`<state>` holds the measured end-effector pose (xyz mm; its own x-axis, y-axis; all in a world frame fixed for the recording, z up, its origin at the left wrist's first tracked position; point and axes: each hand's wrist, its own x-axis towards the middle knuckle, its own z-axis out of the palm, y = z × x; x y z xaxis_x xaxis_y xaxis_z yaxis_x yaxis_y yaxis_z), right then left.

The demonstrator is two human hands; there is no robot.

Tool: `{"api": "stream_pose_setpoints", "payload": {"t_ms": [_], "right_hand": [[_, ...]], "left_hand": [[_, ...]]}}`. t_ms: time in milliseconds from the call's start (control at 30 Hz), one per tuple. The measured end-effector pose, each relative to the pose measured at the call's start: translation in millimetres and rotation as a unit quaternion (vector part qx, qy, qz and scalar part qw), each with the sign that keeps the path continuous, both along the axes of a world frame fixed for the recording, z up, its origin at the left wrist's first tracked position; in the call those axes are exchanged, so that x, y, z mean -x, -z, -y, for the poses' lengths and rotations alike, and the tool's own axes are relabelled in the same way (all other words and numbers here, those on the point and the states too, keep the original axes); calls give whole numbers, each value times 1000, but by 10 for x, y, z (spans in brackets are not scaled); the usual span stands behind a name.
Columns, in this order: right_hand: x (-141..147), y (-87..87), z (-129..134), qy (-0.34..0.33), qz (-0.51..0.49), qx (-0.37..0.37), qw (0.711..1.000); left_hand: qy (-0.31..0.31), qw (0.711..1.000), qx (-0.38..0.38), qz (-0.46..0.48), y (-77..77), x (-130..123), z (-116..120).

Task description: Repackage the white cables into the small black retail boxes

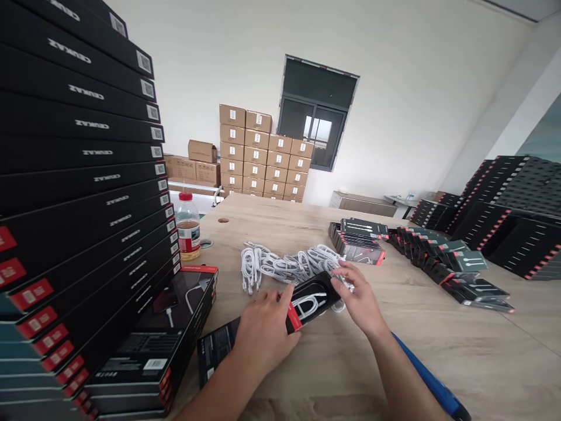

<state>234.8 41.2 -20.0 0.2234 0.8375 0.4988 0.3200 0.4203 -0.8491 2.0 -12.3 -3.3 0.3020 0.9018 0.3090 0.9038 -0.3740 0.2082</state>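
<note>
My left hand (265,327) is closed on a black packaging box (293,317) with a red edge. A black plastic tray (328,285) sticks out of its end, tilted up to the right. Coiled in the tray lies a white charging cable (309,304). My right hand (357,298) grips the tray's far end between thumb and fingers. Just behind both hands is a pile of bundled white cables (284,266). Another black box (217,348) lies flat on the table, partly hidden by my left hand and forearm.
Tall stacks of black boxes (87,169) stand close on the left, with lower ones (175,327) beside them. Small cable boxes (359,240) and a spread row (451,260) lie at right. A red-capped bottle (188,228) stands behind. A blue object (432,377) is by my right forearm.
</note>
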Motion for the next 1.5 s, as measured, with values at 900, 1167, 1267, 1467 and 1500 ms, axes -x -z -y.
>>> {"api": "stream_pose_setpoints", "payload": {"t_ms": [900,1167,1267,1467,1500], "right_hand": [[-356,313,-307,183,-105,-7,978],[-281,307,-302,159,-124,-1,980],[-232,189,-213,146,-122,-4,982],[-14,-95,48,-30,-83,50,995],[19,-119,78,-71,-73,65,993]], "left_hand": [[19,995,99,13,7,58,-3],[84,993,14,85,-44,59,-25],[96,989,-36,108,-16,68,-37],[120,983,-103,89,13,66,-58],[117,983,-122,74,5,65,-61]]}}
